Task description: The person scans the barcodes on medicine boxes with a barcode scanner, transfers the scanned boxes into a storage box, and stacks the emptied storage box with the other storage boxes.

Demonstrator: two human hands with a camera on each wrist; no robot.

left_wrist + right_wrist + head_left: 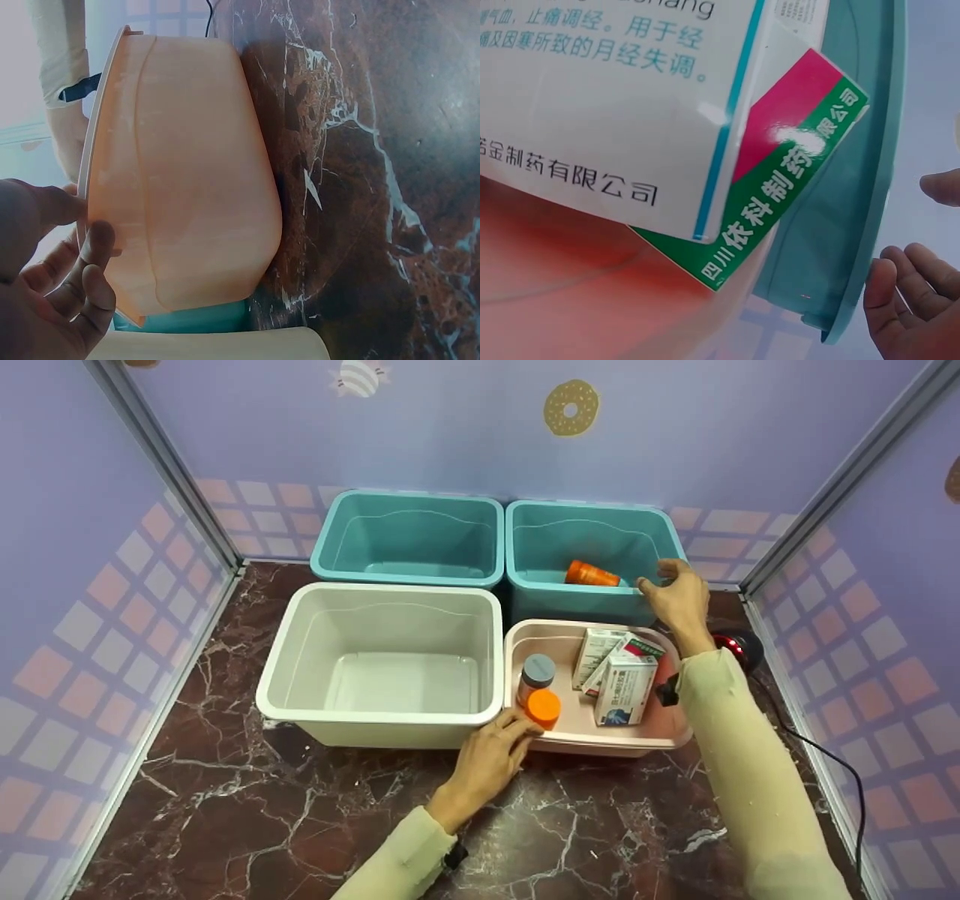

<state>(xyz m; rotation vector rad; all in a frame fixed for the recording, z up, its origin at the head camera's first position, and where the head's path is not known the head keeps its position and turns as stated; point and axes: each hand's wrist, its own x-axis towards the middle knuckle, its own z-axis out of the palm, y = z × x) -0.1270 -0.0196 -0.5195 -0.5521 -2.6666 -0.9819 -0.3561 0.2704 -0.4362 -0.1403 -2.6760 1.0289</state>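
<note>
My left hand point(487, 757) grips the front left part of the pink bin's rim point(600, 741); in the left wrist view its fingers overlap the bin's outer wall point(195, 165). Just inside that rim stand an orange-capped bottle point(543, 708) and a grey-capped bottle point(538, 669). Several medicine boxes lean together at the pink bin's right, among them a white box point(626, 690) and a green-and-pink box point(780, 165). My right hand point(679, 596) is over the front right corner of the right teal bin point(585, 598), thumb and fingers apart, holding nothing. An orange bottle point(591, 574) lies inside that bin.
Left of the pink bin stands a white bin point(382, 724), with the left teal bin point(405, 579) behind it. A black device with red lights point(739, 649) sits at the right, its cable point(825, 754) running forward along the wall.
</note>
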